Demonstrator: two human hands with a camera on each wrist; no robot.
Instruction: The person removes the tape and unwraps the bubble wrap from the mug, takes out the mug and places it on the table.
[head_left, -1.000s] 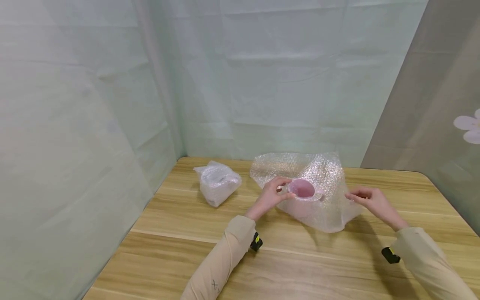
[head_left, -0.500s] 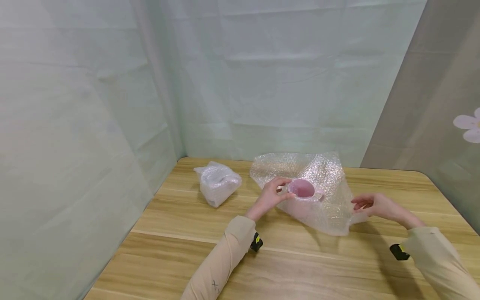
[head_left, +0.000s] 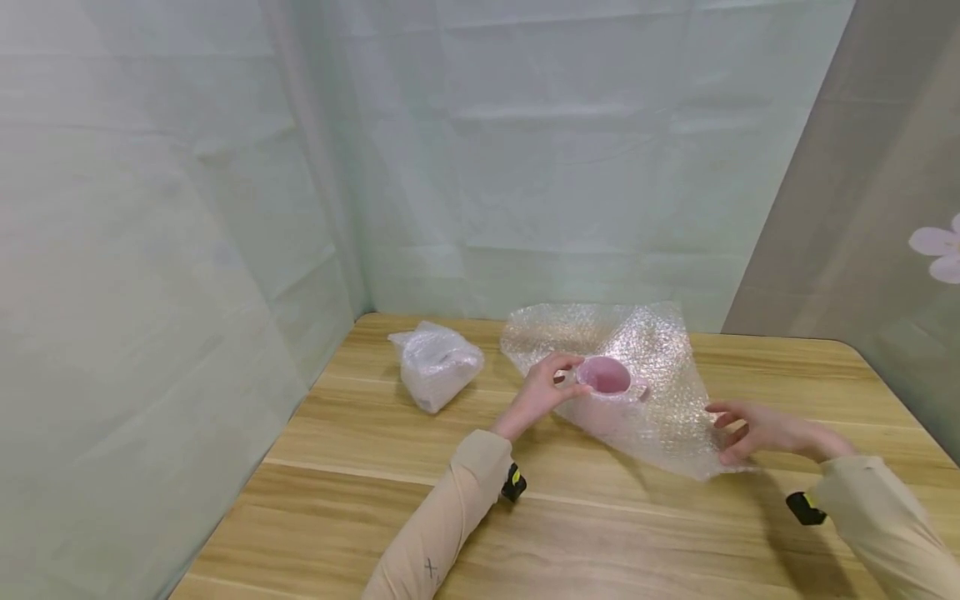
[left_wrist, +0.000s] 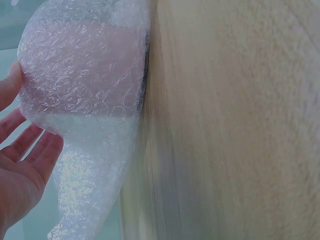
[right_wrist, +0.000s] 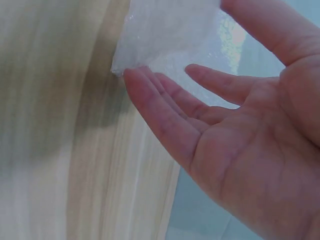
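Note:
A pink mug (head_left: 604, 377) stands upright on a sheet of bubble wrap (head_left: 660, 417), part of which covers its near side. My left hand (head_left: 546, 387) pinches the mug's rim at the left through the wrap, thumb in front. Seen from the left wrist, the mug's pink body (left_wrist: 82, 65) shows blurred behind the bubbles. At the sheet's right corner is my right hand (head_left: 761, 432), its fingers loosely spread and pinching nothing. In the right wrist view its fingertips (right_wrist: 137, 82) lie right at the wrap's edge (right_wrist: 165, 30).
A bundle wrapped in bubble wrap (head_left: 437, 367) sits on the wooden table (head_left: 360, 467) at the back left. Pale fabric (head_left: 555, 167) hangs behind the table and along its left side.
My right hand has let go of the wrap's right edge, moving right and nearer, and its fingers have spread. The wrap's right corner now lies lower and flatter. My left hand stays put.

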